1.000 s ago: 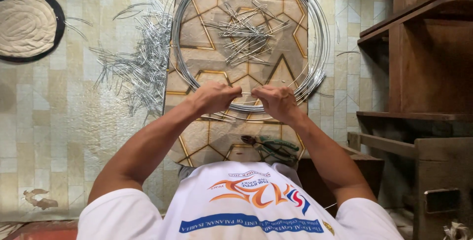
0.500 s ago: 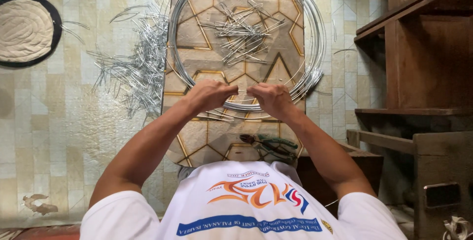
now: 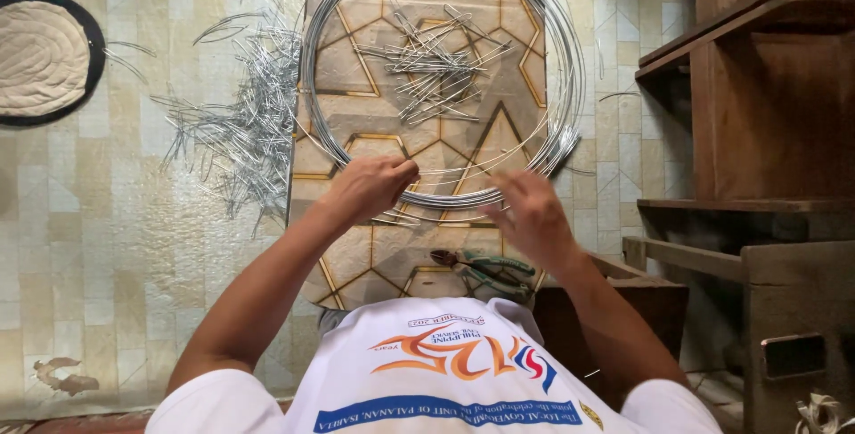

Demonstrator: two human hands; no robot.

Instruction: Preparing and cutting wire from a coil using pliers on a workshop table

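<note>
A big coil of silver wire (image 3: 571, 87) lies on a patterned board (image 3: 356, 260) in front of me. My left hand (image 3: 370, 186) is closed on the near edge of the coil, pinching the wire. Off to the right of it, my right hand (image 3: 532, 217) is blurred just below the coil, its fingers apart, with nothing visible in it. Several short bent wire pieces (image 3: 434, 64) lie heaped inside the coil. Green-handled pliers (image 3: 486, 270) rest on the board close to my body, under my right wrist.
A larger scatter of cut wire pieces (image 3: 242, 127) covers the tiled floor left of the board. A round woven mat (image 3: 40, 56) lies at the far left. Dark wooden shelving (image 3: 766, 87) and a low wooden box (image 3: 655, 296) stand at the right.
Both hands were together on the coil's near edge. My right hand has come off it and swung right and down; the left hand has stayed on the wire.
</note>
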